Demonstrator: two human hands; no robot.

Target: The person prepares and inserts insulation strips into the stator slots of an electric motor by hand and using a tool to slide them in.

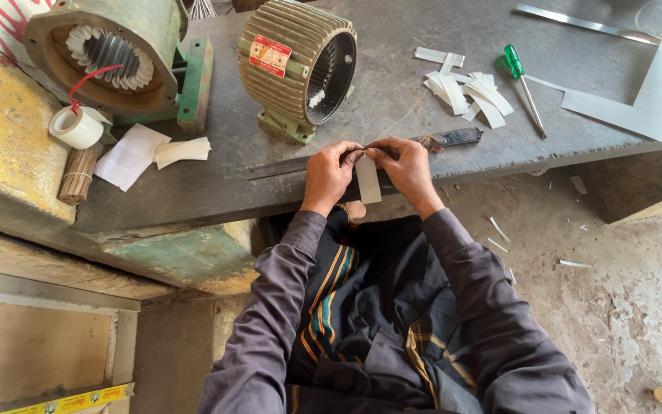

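White insulation-paper strip [368, 181] is pinched at its top edge by both hands, left hand [329, 173] and right hand [404, 168], hanging just off the grey stone surface [392, 100], seemingly for creasing. Beyond: one long metal blade [362, 152], two ribbed motor housings [298, 65], one green-handled screwdriver [522, 79], and a pile of cut strips [465, 90].

Your two arms reaching forward, sleeves grey, left hand [329, 173] and right hand [403, 167] close together, fingertips pinched, wrists slightly bent.
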